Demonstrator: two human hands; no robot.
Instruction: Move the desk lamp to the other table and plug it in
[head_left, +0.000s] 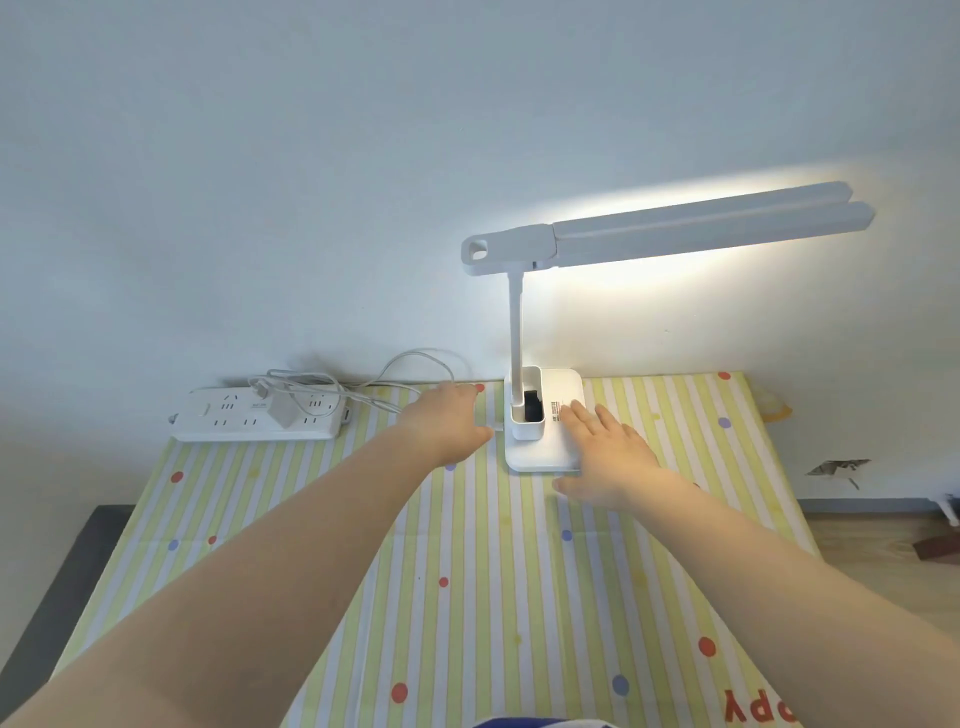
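Note:
The white desk lamp (519, 322) stands lit at the back of the striped table (467, 571), against the wall. Its double light bar (706, 228) reaches to the right. My right hand (608, 452) lies flat on the right part of the lamp's base (540, 454), fingers spread. My left hand (447, 421) is just left of the base, its fingers closed around the end of the white lamp cable (415, 358) where it meets the base. The cable loops back to a white adapter (280, 410) plugged into a power strip (228, 415).
The power strip lies at the back left corner of the table, with slack cable piled on it. The wall is directly behind the lamp. The floor shows beyond the table's left and right edges. A small cup on the base holds a dark object (531, 405).

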